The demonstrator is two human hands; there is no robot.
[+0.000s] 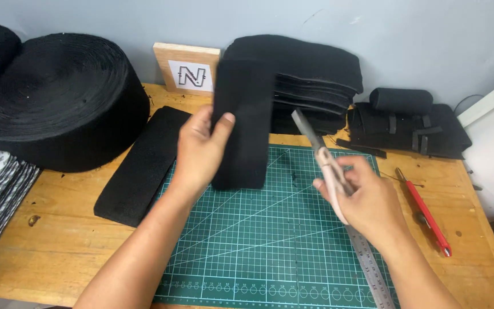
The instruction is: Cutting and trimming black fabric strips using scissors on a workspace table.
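The left hand is gripping a black fabric strip upright over the cutting mat — the right hand, well apart, is clasping scissors, seemingly mid-cutting; next, blades need lining up.

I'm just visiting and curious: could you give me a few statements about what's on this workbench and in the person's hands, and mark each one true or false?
1. The left hand holds up a black rectangular felt-like strip. True.
2. The right hand holds a hammer. False: it holds pale-handled scissors, blades shut.
3. A green gridded cutting mat lies on the wooden table. True.
4. The red-handled knife lies on the mat. False: it lies on bare wood, right of the mat.
5. A large black fabric roll sits at far left. True.
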